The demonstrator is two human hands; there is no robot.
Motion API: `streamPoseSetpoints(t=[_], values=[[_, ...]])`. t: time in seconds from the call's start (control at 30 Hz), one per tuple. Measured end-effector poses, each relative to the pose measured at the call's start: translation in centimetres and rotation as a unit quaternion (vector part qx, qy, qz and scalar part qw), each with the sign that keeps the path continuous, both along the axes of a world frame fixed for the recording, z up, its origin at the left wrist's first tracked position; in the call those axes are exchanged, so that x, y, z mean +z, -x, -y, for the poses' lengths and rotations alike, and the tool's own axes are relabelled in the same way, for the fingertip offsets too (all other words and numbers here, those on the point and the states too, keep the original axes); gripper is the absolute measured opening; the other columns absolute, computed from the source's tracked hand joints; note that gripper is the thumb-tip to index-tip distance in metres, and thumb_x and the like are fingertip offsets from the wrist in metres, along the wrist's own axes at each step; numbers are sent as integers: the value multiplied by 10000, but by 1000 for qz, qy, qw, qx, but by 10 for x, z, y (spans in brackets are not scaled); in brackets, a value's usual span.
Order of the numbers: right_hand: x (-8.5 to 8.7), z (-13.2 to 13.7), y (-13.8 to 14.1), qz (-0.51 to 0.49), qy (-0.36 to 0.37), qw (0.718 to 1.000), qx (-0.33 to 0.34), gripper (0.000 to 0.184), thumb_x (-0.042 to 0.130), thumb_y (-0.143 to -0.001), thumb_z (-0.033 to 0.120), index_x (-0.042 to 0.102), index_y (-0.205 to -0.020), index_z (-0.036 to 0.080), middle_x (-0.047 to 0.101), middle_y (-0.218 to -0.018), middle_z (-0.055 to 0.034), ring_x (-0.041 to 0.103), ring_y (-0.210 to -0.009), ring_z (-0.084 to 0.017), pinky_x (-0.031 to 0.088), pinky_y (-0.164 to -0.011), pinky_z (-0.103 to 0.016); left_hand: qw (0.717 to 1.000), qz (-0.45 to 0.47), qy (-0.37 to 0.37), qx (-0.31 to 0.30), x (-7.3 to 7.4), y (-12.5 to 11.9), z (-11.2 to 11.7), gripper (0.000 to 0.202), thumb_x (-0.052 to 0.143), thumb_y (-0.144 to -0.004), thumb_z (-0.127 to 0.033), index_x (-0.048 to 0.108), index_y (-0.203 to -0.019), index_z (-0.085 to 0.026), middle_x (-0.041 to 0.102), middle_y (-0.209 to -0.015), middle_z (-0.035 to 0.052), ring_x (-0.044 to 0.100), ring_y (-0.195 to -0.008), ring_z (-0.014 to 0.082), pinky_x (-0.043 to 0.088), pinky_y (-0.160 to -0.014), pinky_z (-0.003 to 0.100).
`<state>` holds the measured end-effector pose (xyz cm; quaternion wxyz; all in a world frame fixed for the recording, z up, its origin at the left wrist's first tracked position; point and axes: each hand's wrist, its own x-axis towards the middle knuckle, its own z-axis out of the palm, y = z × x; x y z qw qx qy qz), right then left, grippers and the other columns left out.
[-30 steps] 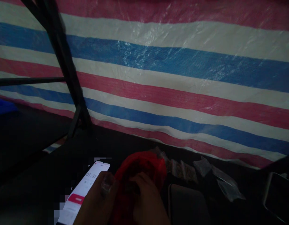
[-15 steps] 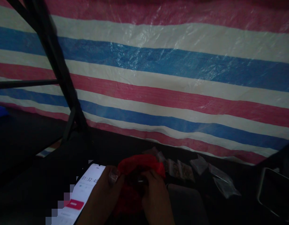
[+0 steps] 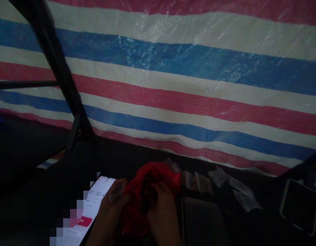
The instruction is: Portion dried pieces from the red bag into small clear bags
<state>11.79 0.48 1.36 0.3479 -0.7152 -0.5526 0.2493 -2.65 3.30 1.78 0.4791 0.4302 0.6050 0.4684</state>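
A red plastic bag (image 3: 158, 169) lies with its mouth open between my hands, dark inside. My left hand (image 3: 113, 205) is closed at the bag's left edge, with a small clear plastic bag (image 3: 117, 193) between its fingers. Reaching into the opening from the right, my right hand (image 3: 164, 205) has its fingers curled down. Its fingertips are lost in shadow, and whatever they hold cannot be made out. Just beyond the red bag, small clear zip bags (image 3: 197, 181) with brownish contents lie in a row.
Flat clear bags (image 3: 246, 196) lie to the right. A dark rectangular case (image 3: 202, 220) sits beside my right hand. At the far right is a light-rimmed dark tray-like object (image 3: 300, 206). A lit phone (image 3: 96, 194) shows a timer at left. Behind hangs a striped tarp (image 3: 173, 78) with a dark metal frame (image 3: 63, 82).
My right hand has moved slightly left and deeper into the red bag, whose mouth shows wider. The clear bag in my left hand shows more. The whole view has shifted a little.
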Motion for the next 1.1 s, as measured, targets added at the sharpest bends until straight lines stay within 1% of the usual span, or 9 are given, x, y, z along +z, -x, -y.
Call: streamPoseSetpoints(t=[0.1, 0.2, 0.3, 0.43, 0.5, 0.6, 0.73, 0.93, 1.1], values=[[-2, -3, 3, -38, 2, 999, -17, 536, 540, -776, -54, 796, -1189, 173, 792, -1221, -136, 737, -1194, -305, 545, -1089, -463, 995, 86, 41, -11, -2, 7, -2, 438, 738, -650, -380, 589, -1046, -265, 764, -984, 49, 792, -893, 310, 662, -705, 404], [-1, -3, 0, -108, -15, 994, -21, 513, 540, -800, -29, 781, -1203, 179, 816, -1201, -110, 761, -1160, -275, 565, -1059, -424, 999, 3, -34, -12, -10, 12, -4, 479, 823, -658, -493, 620, -1025, -263, 742, -957, 31, 757, -939, 310, 644, -745, 393], [5, -1, -9, -183, -50, 982, 8, 464, 540, -816, -1, 781, -1154, 204, 829, -1177, -73, 773, -1136, -244, 580, -1033, -374, 990, -86, -107, -26, -20, 11, -2, 389, 754, -779, -545, 657, -1033, -266, 752, -1003, 41, 737, -994, 297, 621, -858, 396], [16, 7, -15, -236, -62, 967, 72, 437, 546, -863, 41, 757, -1197, 228, 819, -1177, -53, 771, -1123, -220, 586, -1008, -340, 987, -118, -96, -60, -29, 9, 4, 384, 692, -848, -554, 694, -1107, -270, 784, -1131, 75, 744, -1075, 317, 601, -940, 437], [21, 11, -11, -224, -70, 968, 89, 429, 567, -870, 49, 763, -1197, 247, 809, -1181, -46, 764, -1123, -216, 578, -1018, -334, 985, -125, -89, -73, -32, 9, 6, 420, 680, -842, -559, 714, -1138, -262, 794, -1168, 96, 743, -1100, 339, 595, -951, 475], [27, 14, -1, -168, -104, 973, 122, 450, 544, -847, -5, 794, -1108, 262, 783, -1167, -44, 750, -1119, -203, 574, -1007, -303, 982, -141, -100, -75, -39, 9, 7, 450, 668, -821, -514, 725, -1173, -238, 801, -1179, 126, 740, -1105, 362, 588, -954, 521], [35, 15, 9, -85, -112, 975, 169, 583, 453, -813, -74, 794, -1147, 261, 724, -1226, -57, 746, -1117, -174, 582, -985, -252, 981, -137, -114, -75, -45, 7, 10, 462, 666, -788, -411, 702, -1208, -222, 794, -1180, 130, 751, -1094, 347, 604, -944, 504], [37, 16, 12, -30, -143, 969, 199, 677, 455, -787, -85, 759, -1254, 300, 727, -1298, -33, 725, -1215, -177, 572, -1052, -242, 980, -80, -130, -128, -32, 8, 15, 307, 645, -852, -394, 718, -1098, -226, 787, -1108, 113, 770, -993, 305, 627, -863, 437], [31, 16, 11, -23, -177, 964, 198, 559, 457, -868, -43, 766, -1203, 281, 753, -1263, -40, 744, -1163, -159, 578, -1027, -221, 979, -55, -140, -135, -20, 10, 15, 313, 664, -869, -420, 733, -1110, -232, 780, -1150, 131, 756, -1065, 326, 626, -906, 451]])
